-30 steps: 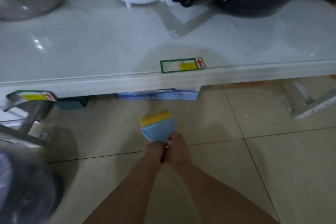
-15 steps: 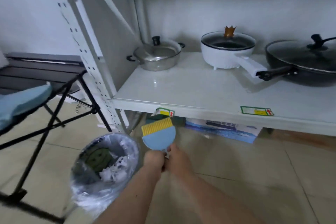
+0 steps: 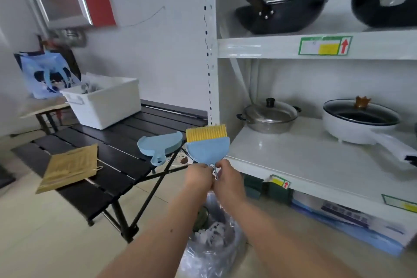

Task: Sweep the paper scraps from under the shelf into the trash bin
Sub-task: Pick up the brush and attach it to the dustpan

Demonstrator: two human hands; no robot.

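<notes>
A small blue brush (image 3: 207,148) with yellow bristles pointing up is held by its short handle in front of me. My left hand (image 3: 198,178) and my right hand (image 3: 229,179) both pinch that handle, side by side. Directly below my forearms stands the trash bin (image 3: 212,253), lined with a clear plastic bag and holding crumpled white paper scraps (image 3: 213,233). A matching blue dustpan (image 3: 159,145) lies on the near corner of a black folding table (image 3: 108,156). The white shelf (image 3: 304,160) stands to the right.
Pots and pans fill the shelf's boards. Boxes (image 3: 352,221) lie on the floor under the lowest board. The folding table also carries a white plastic tub (image 3: 103,101) and a brown paper bag (image 3: 70,168). A blue printed bag (image 3: 45,74) sits at the far left.
The view has risen from the floor under the shelf to the table and shelf boards. The brush stayed gripped in both hands and is now held above the bin.
</notes>
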